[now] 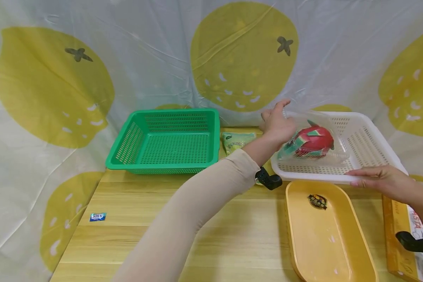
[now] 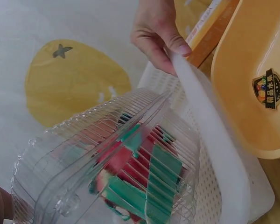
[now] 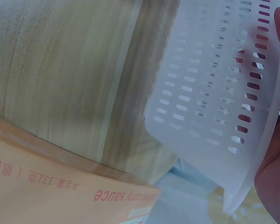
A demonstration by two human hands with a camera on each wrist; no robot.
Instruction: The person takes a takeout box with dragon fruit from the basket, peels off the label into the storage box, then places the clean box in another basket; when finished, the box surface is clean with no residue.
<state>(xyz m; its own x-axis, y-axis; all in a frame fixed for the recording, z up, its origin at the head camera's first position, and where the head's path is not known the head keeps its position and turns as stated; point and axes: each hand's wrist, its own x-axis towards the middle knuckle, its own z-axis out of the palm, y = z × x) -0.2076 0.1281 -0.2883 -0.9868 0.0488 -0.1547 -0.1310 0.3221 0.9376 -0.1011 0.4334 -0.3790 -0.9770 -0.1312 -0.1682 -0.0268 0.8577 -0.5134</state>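
Observation:
My left hand (image 1: 278, 125) grips the left end of a clear plastic box (image 1: 340, 150), tilted over the white basket. Through the ribbed plastic shows a red dragon fruit (image 1: 319, 140) with green scales. In the left wrist view the box (image 2: 51, 163) fills the lower left, and only a bit of the hand shows in the corner. My right hand (image 1: 391, 182) pinches the front rim of the white basket (image 1: 370, 145) between thumb and fingers. The right wrist view has the slotted basket wall (image 3: 200, 93) close up, with that hand at the right edge.
A green basket (image 1: 215, 156) stands at the back left, with a green packet (image 1: 236, 141) beside it. In front of the white basket is a yellow tray (image 1: 324, 235); right of that lies a pasta box (image 1: 402, 239). A small blue packet (image 1: 98, 217) lies at the left.

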